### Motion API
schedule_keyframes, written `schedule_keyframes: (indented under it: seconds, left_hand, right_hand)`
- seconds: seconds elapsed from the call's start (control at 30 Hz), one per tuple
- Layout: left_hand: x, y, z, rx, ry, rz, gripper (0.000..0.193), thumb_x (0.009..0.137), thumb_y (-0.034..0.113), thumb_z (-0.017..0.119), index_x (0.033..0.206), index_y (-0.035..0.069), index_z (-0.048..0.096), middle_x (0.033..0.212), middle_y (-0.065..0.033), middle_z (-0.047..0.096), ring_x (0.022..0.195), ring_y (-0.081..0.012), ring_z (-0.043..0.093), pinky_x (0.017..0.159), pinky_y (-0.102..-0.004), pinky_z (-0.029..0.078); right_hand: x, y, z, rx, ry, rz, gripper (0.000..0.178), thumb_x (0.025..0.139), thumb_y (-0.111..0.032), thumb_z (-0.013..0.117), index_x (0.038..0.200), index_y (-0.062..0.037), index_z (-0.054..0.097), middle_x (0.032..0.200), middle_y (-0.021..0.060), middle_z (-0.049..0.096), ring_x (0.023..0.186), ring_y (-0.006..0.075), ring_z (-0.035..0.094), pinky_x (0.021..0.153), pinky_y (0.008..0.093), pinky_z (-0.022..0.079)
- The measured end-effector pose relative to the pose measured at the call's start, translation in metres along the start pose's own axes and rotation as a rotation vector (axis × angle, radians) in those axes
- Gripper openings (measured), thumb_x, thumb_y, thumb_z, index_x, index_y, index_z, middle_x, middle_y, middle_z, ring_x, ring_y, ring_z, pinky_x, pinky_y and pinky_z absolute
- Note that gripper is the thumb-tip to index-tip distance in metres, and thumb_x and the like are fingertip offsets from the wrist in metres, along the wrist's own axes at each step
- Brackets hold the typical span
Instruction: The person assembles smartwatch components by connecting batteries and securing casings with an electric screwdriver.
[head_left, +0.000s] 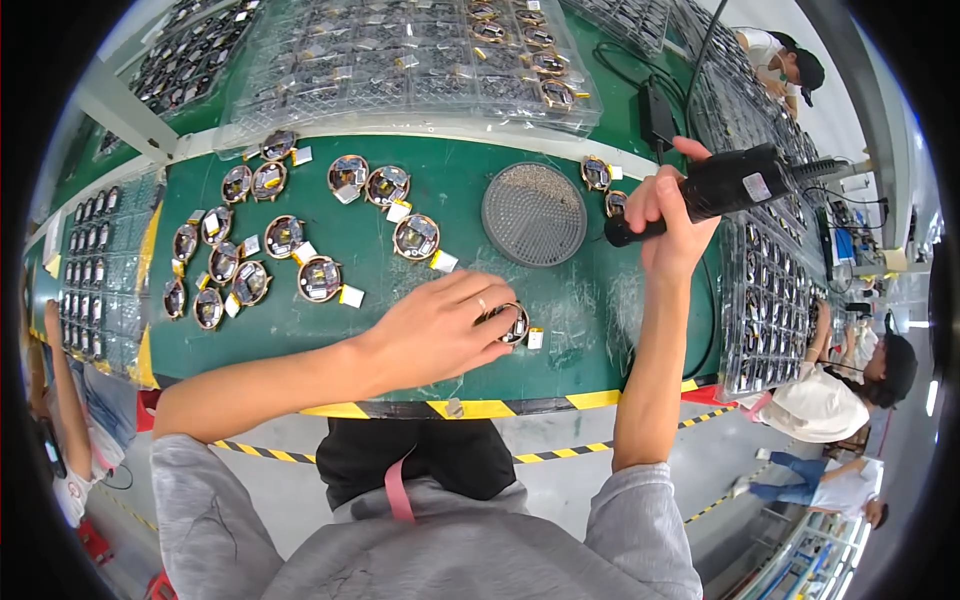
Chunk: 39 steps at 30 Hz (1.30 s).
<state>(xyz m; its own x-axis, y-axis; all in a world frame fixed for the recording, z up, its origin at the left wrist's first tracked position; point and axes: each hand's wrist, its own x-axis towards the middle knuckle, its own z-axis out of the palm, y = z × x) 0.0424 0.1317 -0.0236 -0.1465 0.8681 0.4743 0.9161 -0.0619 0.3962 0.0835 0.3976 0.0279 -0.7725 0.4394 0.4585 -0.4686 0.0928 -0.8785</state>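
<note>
My left hand (440,330) reaches across the green mat with its fingers curled over a round, gold-rimmed watch case (518,328). Most of that case lies under the fingers; a small white tab (536,338) sticks out beside it. Raised at the right, my right hand (672,225) wraps around a black electric screwdriver (735,182), held sideways with its cord end to the right. Between the hands, farther back, is a round grey dish (535,225) with tiny screw-like bits at its far side. Open watch cases with exposed circuitry (416,237) are scattered to the left.
Stacked clear trays (400,75) of watch parts line the back. More part-filled trays stand at the left (95,270) and right (765,310). Two watch cases (596,173) lie by the screwdriver. Yellow-black tape (480,409) marks the front edge. Other people work on both sides.
</note>
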Motion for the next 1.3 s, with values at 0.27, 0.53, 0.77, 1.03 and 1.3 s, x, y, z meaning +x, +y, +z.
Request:
schedule_keyframes:
  seconds: [0.27,0.53,0.77,1.03,1.3]
  left_hand:
    - [-0.011,-0.007,0.0,0.016,0.031,-0.027,0.032,0.084,0.024,0.069,0.104,0.0,0.065,0.111,-0.0094,0.062,0.11,-0.023,0.057,0.094,-0.0354,0.048]
    - [-0.016,-0.009,0.006,0.086,0.04,-0.047,0.035,0.082,0.026,0.073,0.106,0.001,0.066,0.114,-0.0102,0.063,0.11,-0.0258,0.058,0.094,-0.039,0.05]
    - [-0.011,-0.011,0.001,0.112,0.006,-0.097,0.034,0.082,0.026,0.073,0.104,0.0,0.068,0.114,-0.0114,0.064,0.107,-0.0278,0.059,0.09,-0.0409,0.051]
    - [-0.008,-0.014,-0.003,0.12,-0.031,-0.091,0.031,0.08,0.024,0.072,0.1,0.0,0.07,0.112,-0.0125,0.067,0.103,-0.0283,0.061,0.086,-0.0408,0.054]
    - [-0.008,-0.014,0.0,0.108,-0.007,-0.097,0.031,0.079,0.023,0.071,0.099,-0.001,0.071,0.111,-0.0128,0.067,0.102,-0.0285,0.062,0.085,-0.0411,0.055]
  right_hand:
    - [-0.002,0.009,0.007,-0.164,-0.108,-0.188,0.06,0.092,-0.028,0.063,0.139,0.0009,0.041,0.068,0.0068,0.047,0.057,0.02,0.05,0.055,0.0331,0.045]
    - [0.011,-0.041,0.033,0.122,-0.019,-0.309,0.043,0.096,-0.002,0.043,0.138,-0.0086,0.038,0.058,-0.0008,0.038,0.039,0.0096,0.039,0.033,0.0269,0.033]
    - [0.001,-0.011,0.073,0.204,-0.414,-0.242,0.033,0.095,-0.003,0.044,0.127,-0.0079,0.041,0.064,0.0025,0.045,0.041,0.0107,0.043,0.038,0.0261,0.042]
    - [-0.005,0.007,0.077,0.209,-0.443,-0.19,0.047,0.092,-0.001,0.044,0.138,-0.009,0.034,0.068,0.0046,0.05,0.043,0.0119,0.047,0.041,0.0273,0.046]
    - [-0.005,0.01,0.074,0.216,-0.493,-0.126,0.045,0.093,-0.002,0.042,0.137,-0.0088,0.035,0.069,0.0039,0.05,0.043,0.0115,0.047,0.041,0.0276,0.046]
